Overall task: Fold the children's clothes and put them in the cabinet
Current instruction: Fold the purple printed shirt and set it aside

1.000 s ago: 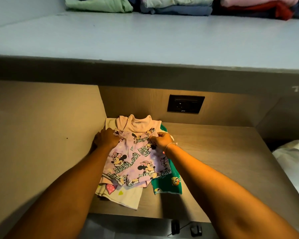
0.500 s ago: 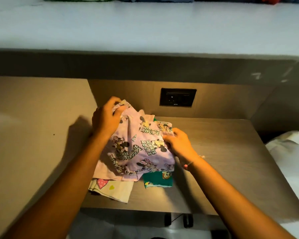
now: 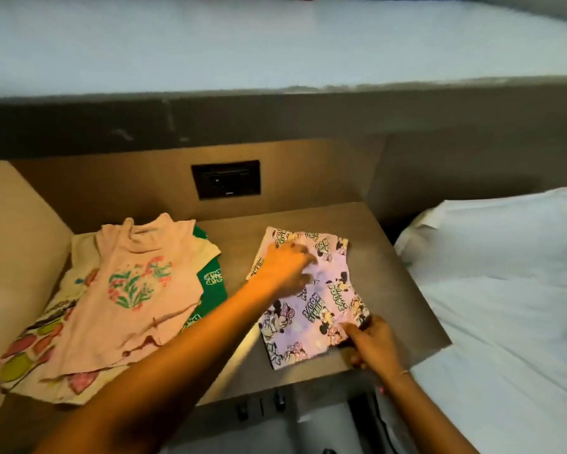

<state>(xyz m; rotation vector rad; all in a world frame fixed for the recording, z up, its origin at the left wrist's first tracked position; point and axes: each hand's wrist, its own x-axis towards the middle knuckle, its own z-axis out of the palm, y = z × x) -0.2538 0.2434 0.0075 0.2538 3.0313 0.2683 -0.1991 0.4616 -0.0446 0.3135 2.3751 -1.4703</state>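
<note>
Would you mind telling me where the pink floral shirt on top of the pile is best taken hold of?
Probably by both shoulders beside the collar, coming from above: the pink floral shirt lies flat, face up, collar away from the person, uppermost on the pile.

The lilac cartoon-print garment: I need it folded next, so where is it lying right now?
In the head view, the lilac cartoon-print garment lies flat on the right of the wooden shelf, apart from the pink floral shirt, under both hands.

A: Views on record?
B: 1, head-worn, looking forward and down, close above the wooden shelf (image 3: 390, 273).
A: Facing?
B: Toward the wall socket (image 3: 225, 179) behind that shelf.
</note>
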